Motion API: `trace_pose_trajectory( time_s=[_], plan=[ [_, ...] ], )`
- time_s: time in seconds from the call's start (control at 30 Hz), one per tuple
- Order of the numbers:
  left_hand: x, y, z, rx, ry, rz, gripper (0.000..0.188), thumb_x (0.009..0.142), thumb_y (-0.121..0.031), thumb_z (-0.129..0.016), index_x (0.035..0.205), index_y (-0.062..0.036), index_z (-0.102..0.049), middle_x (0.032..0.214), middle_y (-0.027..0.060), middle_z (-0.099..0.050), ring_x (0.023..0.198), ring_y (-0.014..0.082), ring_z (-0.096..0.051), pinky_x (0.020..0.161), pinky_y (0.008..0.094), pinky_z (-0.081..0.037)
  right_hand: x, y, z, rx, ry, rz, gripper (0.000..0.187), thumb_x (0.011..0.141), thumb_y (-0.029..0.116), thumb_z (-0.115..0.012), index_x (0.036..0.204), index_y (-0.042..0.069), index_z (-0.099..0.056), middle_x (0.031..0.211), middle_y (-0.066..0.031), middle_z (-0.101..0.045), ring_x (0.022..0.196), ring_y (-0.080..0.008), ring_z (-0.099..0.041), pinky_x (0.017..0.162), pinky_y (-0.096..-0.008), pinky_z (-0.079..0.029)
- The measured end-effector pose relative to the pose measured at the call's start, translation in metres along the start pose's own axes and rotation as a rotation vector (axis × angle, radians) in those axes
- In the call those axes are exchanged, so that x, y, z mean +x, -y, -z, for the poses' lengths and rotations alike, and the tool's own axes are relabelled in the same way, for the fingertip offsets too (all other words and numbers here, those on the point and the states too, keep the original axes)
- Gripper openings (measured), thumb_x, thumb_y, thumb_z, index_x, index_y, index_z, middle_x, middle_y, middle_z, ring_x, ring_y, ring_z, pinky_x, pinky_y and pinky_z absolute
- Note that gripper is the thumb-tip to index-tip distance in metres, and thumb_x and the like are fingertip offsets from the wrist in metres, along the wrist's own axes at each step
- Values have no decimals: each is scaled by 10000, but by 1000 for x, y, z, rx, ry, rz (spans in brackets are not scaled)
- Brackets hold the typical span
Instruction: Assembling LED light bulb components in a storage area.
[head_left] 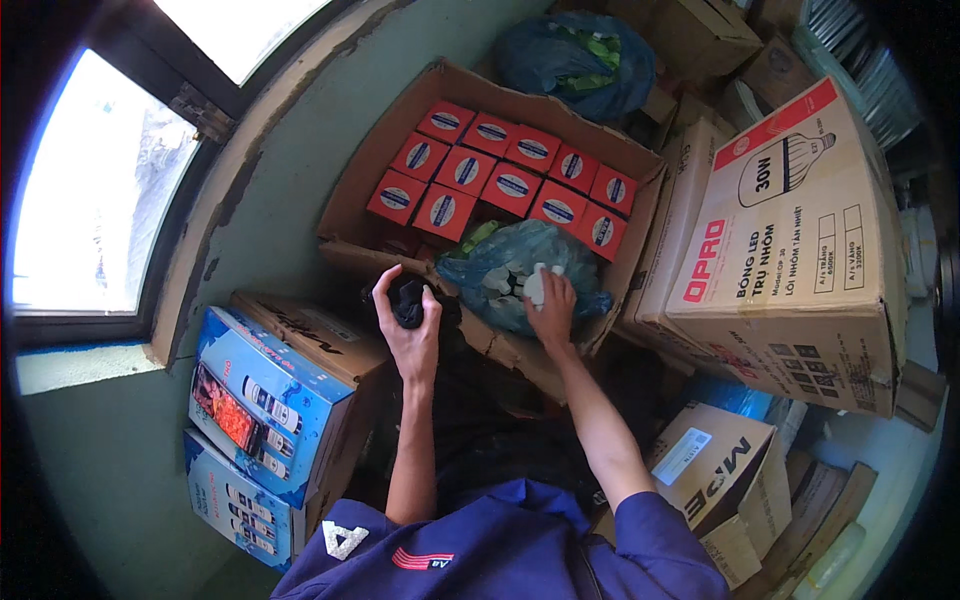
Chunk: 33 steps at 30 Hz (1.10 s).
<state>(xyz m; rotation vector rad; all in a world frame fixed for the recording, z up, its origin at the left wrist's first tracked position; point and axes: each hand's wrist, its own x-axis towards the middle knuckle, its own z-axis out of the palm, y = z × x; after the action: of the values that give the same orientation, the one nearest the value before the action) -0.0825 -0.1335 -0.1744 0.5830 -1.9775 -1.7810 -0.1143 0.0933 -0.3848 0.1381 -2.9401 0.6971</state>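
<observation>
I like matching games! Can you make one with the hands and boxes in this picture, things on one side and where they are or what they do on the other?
1. left hand
2. right hand
3. small red boxes
4. blue boxes

A. stacked under the window
B. packed in rows in an open carton
C. gripping a black object
D. on a blue plastic bag

Pairs: 1-C, 2-D, 3-B, 4-A

Glossy thin plastic bag (510, 262) sits in a matt, rough cardboard carton (372, 170).

Small red boxes (510, 180) fill open carton (350, 215); blue boxes (265, 400) left.
</observation>
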Motion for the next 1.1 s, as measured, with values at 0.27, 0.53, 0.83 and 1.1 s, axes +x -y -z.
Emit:
trace_pose_trajectory(
  time_s=[0.27,0.53,0.83,1.1],
  plan=[
    [-7,0,-12,1,85,34,423,818,7,-613,1218,-70,-499,876,4,-486,728,71,-480,644,221,-429,16,-11,26,-74,330,51,691,749,424,-703,1365,211,-475,1293,-112,-501,1208,-421,-391,989,-573,-354],
    [-7,6,-14,53,105,-98,403,826,-3,-614,1209,-65,-508,852,-3,-480,705,67,-473,633,215,-427,20,-18,20,155,381,-338,772,673,362,-769,1374,246,-467,1243,-164,-511,1104,-433,-492,959,-507,-397],
    [-4,15,-4,117,222,8,354,840,-48,-636,1179,-55,-534,871,14,-532,754,95,-523,675,247,-453,21,-3,24,-97,34,-114,779,644,239,-810,1355,198,-493,1104,-156,-573,1039,-336,-574,940,-440,-426],
    [-8,15,-11,221,329,41,314,838,-57,-629,1144,-56,-559,873,27,-568,783,99,-542,721,253,-457,43,21,-22,353,663,-431,801,703,378,-782,1391,111,-472,1260,-185,-584,1092,-343,-598,967,-414,-448]
  ],
)
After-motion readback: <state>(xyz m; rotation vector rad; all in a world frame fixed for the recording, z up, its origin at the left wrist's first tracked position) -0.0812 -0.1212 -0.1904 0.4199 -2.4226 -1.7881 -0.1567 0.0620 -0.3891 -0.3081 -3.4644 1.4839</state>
